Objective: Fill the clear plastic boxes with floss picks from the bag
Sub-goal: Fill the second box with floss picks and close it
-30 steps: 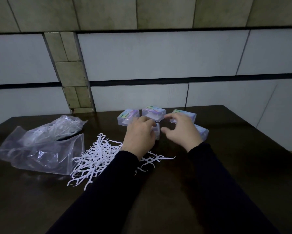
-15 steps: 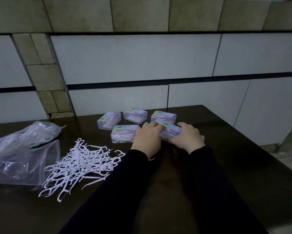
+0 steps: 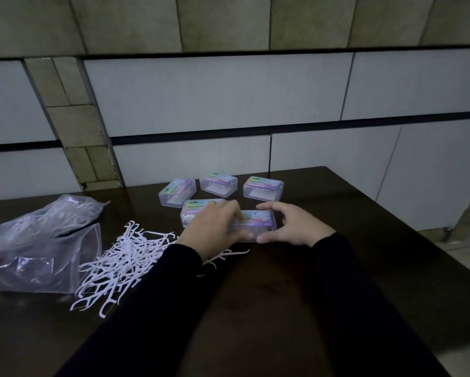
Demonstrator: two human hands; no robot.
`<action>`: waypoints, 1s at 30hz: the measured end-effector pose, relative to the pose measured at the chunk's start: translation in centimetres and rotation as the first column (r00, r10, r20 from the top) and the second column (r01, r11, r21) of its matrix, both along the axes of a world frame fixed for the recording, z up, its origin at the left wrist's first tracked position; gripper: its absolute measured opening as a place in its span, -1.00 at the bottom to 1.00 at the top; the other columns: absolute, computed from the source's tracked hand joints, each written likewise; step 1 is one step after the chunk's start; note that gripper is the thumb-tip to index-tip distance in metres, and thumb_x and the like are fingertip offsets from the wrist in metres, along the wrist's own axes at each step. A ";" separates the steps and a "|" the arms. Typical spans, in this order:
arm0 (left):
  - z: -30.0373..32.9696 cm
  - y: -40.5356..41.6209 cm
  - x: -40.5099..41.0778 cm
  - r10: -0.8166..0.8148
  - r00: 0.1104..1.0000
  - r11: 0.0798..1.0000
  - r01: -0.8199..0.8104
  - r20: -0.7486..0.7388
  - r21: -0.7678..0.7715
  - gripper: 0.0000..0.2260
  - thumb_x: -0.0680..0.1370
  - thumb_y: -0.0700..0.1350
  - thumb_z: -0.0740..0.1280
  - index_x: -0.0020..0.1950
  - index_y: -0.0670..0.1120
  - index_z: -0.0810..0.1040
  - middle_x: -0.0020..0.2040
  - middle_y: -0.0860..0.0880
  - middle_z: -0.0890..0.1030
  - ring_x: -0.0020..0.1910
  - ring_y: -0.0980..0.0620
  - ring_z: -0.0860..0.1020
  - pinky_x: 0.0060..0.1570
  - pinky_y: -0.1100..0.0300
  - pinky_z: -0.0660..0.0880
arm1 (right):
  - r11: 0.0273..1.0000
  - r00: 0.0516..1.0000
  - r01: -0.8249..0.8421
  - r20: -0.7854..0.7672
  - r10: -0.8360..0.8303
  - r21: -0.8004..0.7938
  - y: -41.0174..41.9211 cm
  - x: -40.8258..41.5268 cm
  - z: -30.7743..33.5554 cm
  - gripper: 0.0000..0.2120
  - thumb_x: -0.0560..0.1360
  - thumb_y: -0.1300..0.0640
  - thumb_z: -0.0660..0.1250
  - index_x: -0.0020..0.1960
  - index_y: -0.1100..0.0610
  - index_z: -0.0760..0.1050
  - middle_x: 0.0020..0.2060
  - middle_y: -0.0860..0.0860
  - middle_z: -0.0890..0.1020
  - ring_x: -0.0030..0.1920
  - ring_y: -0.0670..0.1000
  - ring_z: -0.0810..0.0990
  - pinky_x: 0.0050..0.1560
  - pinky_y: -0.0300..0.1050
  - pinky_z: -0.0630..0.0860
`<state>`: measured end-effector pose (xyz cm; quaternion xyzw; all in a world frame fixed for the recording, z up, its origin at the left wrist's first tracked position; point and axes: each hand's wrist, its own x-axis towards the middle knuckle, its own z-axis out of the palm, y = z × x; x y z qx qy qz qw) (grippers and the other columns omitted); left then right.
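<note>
Floss picks (image 3: pixel 119 257) lie heaped between bag (image 3: pixel 38 251) and boxes (image 3: pixel 217 183)

Five small clear plastic boxes with pastel-printed lids lay closed on the dark desk: three in a back row (image 3: pixel 177 192) (image 3: pixel 218 185) (image 3: pixel 263 188), one nearer (image 3: pixel 194 211), and one nearest (image 3: pixel 255 223). Left of them, a loose heap of thin white floss picks (image 3: pixel 117 263) spread from the mouth of a crumpled clear plastic bag (image 3: pixel 38 248), which lay flat with more picks inside.

Dark table (image 3: pixel 296 308), seemingly tiled wall (image 3: pixel 214 99) behind.
</note>
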<state>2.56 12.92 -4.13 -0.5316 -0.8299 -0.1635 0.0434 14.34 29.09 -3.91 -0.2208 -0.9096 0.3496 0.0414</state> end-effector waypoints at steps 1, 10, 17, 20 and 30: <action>-0.2 -0.1 0.1 -0.014 1.000 1.000 0.014 -0.017 -0.003 -0.62 0.51 0.21 0.30 0.26 0.11 0.40 0.27 0.04 0.42 0.24 0.08 0.37 0.18 0.19 0.36 | 1.000 1.000 0.002 -0.010 -0.002 -0.005 -0.1 0.1 -0.1 -0.24 0.27 -0.11 0.56 0.39 -0.18 0.31 0.32 -0.09 0.44 0.33 0.02 0.38 0.40 0.21 0.23; -1.1 0.8 1.4 -0.003 0.993 1.000 0.000 -0.114 -0.024 -0.53 0.59 0.22 0.11 0.46 0.10 0.23 0.33 -0.07 0.31 0.22 -0.01 0.44 0.17 0.12 0.43 | 0.998 0.998 0.033 -0.043 -0.035 -0.047 -0.1 -0.1 -0.5 -0.27 0.18 -0.19 0.57 0.29 -0.16 0.42 0.19 -0.13 0.51 0.25 -0.02 0.43 0.35 0.19 0.29; -1.1 1.4 1.8 -0.012 0.938 1.000 0.002 -0.347 -0.030 -0.62 0.64 0.11 -0.06 0.34 -0.02 0.29 0.11 -0.08 0.44 0.05 -0.07 0.54 -0.12 0.16 0.47 | 0.998 0.998 0.011 -0.055 -0.015 -0.066 -0.5 0.1 -0.4 -0.19 0.07 -0.25 0.56 0.29 -0.14 0.43 0.17 -0.16 0.53 0.25 -0.03 0.44 0.34 0.19 0.29; -0.3 1.7 1.5 0.048 0.940 0.996 -0.019 -0.337 0.089 -0.76 0.67 0.03 0.01 0.16 -0.07 0.37 -0.10 -0.04 0.51 -0.11 -0.07 0.56 -0.15 0.06 0.52 | 0.999 0.998 -0.008 -0.062 0.006 -0.034 -1.0 0.2 -0.4 -0.21 0.14 -0.19 0.58 0.32 -0.12 0.42 0.13 -0.18 0.52 0.24 -0.02 0.44 0.33 0.20 0.29; -0.6 0.5 1.3 0.090 0.996 0.859 -0.090 0.025 0.504 -0.83 0.58 0.00 0.28 0.11 -0.05 0.45 0.10 0.06 0.34 -0.06 0.17 0.46 -0.10 0.39 0.41 | 0.996 0.996 0.062 -0.052 -0.065 -0.060 -1.3 0.2 -0.7 -0.09 0.16 -0.20 0.58 0.43 -0.09 0.29 0.12 -0.25 0.53 0.27 -0.01 0.42 0.35 0.19 0.30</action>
